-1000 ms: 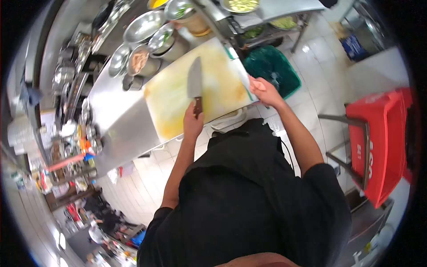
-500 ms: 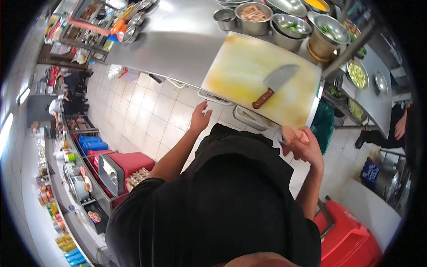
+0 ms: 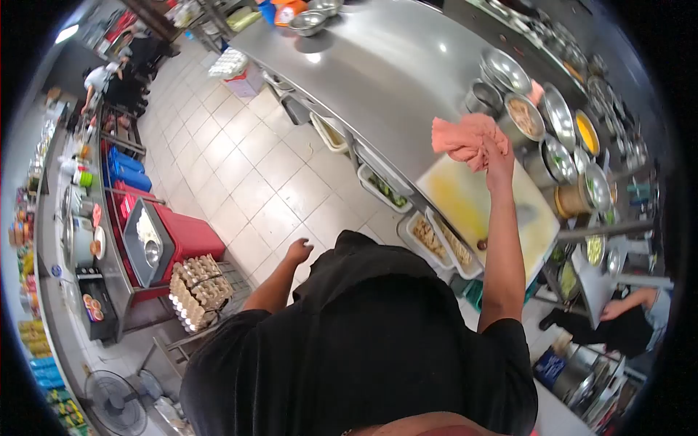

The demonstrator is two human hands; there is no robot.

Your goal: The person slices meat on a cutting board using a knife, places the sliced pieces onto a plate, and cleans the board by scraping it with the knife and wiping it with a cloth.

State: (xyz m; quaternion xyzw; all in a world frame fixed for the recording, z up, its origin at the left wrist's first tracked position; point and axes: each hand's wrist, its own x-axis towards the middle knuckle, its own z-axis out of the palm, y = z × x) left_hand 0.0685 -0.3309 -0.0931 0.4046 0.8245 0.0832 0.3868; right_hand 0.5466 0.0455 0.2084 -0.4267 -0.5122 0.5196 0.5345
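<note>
My right hand (image 3: 499, 164) is closed on a crumpled salmon-pink cloth (image 3: 465, 140). It reaches out over the far end of the cutting board (image 3: 454, 190), near the steel worktop. Whether the cloth touches the surface I cannot tell. The board is white with yellow stains. On it, the brown end of a knife handle (image 3: 482, 244) shows beside my forearm, which hides most of the knife. My left hand (image 3: 297, 251) hangs low over the tiled floor, away from the worktop. Its fingers are loosely bent and apart, with nothing seen in them.
Steel bowls and pots, one with pale strips of food (image 3: 522, 116), crowd the worktop's (image 3: 363, 69) right side. Food tubs (image 3: 429, 238) sit under its near edge. Egg trays (image 3: 198, 287) stand at left beside a red bin (image 3: 189, 231). Another person's hand (image 3: 613, 309) shows at right.
My right hand has swung from the board's near edge out across it, and the cloth now shows plainly. My left hand has dropped lower. The camera view has turned, and the forearm now covers the knife.
</note>
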